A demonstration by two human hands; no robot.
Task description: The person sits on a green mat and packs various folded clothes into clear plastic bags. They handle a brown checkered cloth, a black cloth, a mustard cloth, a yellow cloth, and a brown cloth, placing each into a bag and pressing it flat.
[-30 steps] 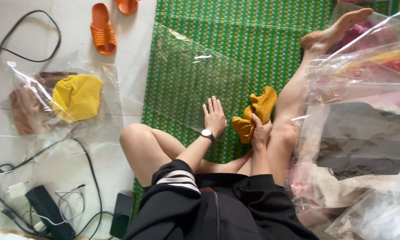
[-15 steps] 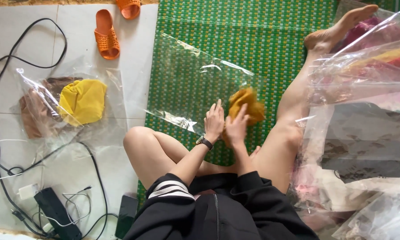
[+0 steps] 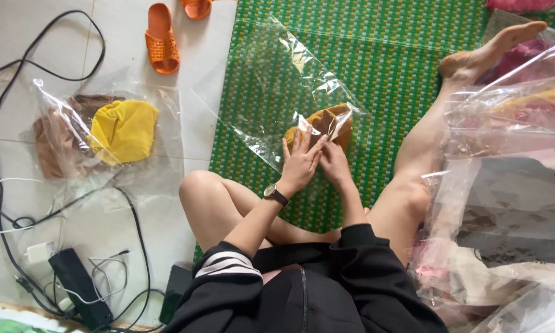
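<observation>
We are pressing our left hand (image 3: 301, 161) flat, fingers spread, on the edge of a clear bag (image 3: 277, 92) lying on the green mat (image 3: 400, 55). Our right hand (image 3: 334, 161) is lying just beside it, touching the mustard cloth (image 3: 326, 123) at the bag's mouth; we cannot tell whether it is pinching it. A bagged yellow cloth (image 3: 124, 129) is lying on the floor (image 3: 31, 37) near orange sandals (image 3: 161, 38).
</observation>
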